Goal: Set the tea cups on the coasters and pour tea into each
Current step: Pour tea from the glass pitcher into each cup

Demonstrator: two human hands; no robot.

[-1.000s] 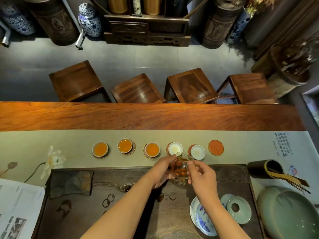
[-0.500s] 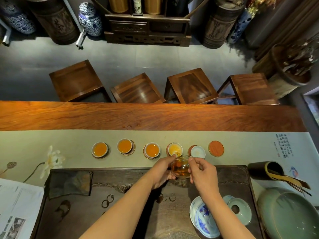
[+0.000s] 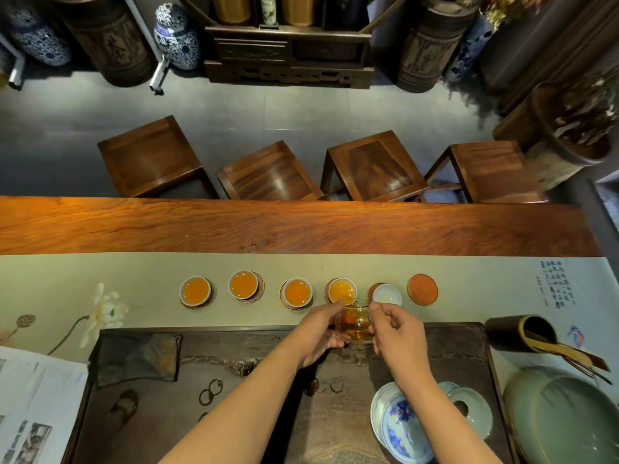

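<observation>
Several small white tea cups stand in a row on round coasters on the pale runner. The first cup [image 3: 195, 290], the second cup [image 3: 243, 284] and the third cup [image 3: 296, 292] hold amber tea. The fourth cup [image 3: 341, 291] is filling from a tilted glass pitcher [image 3: 355, 324] of tea. The fifth cup [image 3: 387, 294] holds no tea. A bare orange coaster [image 3: 422, 289] lies at the right end. My left hand [image 3: 320, 333] cups the pitcher's side and my right hand [image 3: 398, 336] grips its handle side.
A dark tea tray [image 3: 254, 390] lies under my arms, with a folded cloth [image 3: 137, 356] at its left. A blue-and-white bowl [image 3: 398, 426], a celadon lid [image 3: 469, 413], a green basin [image 3: 566, 416] and a tool holder [image 3: 519, 333] sit at the right. Papers [image 3: 37, 406] lie left.
The pitcher has tipped toward the fourth cup, which went from nearly empty to holding amber tea. Both hands shifted slightly forward with it.
</observation>
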